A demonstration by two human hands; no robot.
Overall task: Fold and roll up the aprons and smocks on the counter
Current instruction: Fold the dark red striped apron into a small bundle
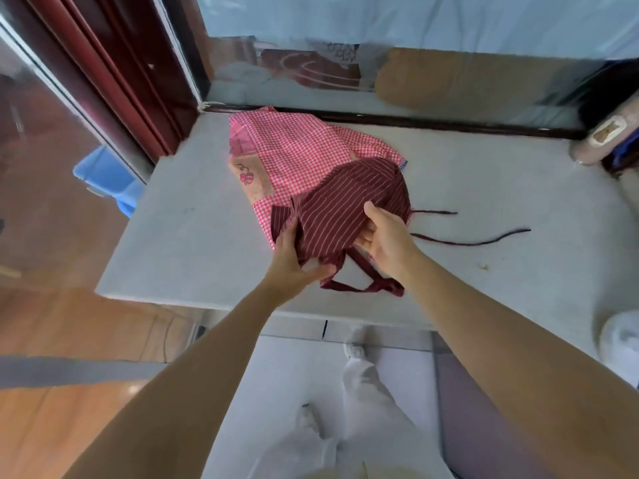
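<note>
Nearest, at the 6 o'clock edge of the desk (179,243), both hands are closed on the maroon striped apron (345,202). The left hand (294,261) grips its 8 o'clock edge with fingers curled under the cloth. The right hand (383,233) pinches its 4 o'clock side, thumb on top and fingers beneath. The apron is bunched and partly lifted between them, not laid flat. Its strap loop (363,288) hangs down toward 6 o'clock, touching the desk. Two dark tie cords (477,240) trail away over the desk toward 3 o'clock. Beyond it, toward 11 o'clock, the pink gingham smock (294,146) lies spread and rumpled, its near part covered by the apron. Off the desk at 9 o'clock sits a blue bin (107,178). The step in hand looks like the start of the apron's fold: the cloth is gathered but no neat fold or roll shows, and the smock is untouched. The next move probably calls for spreading the apron flat on a bare part of the desk, clear of the smock. The loop and cords should then be drawn inward so they do not dangle, before folding lengthwise and rolling.
</note>
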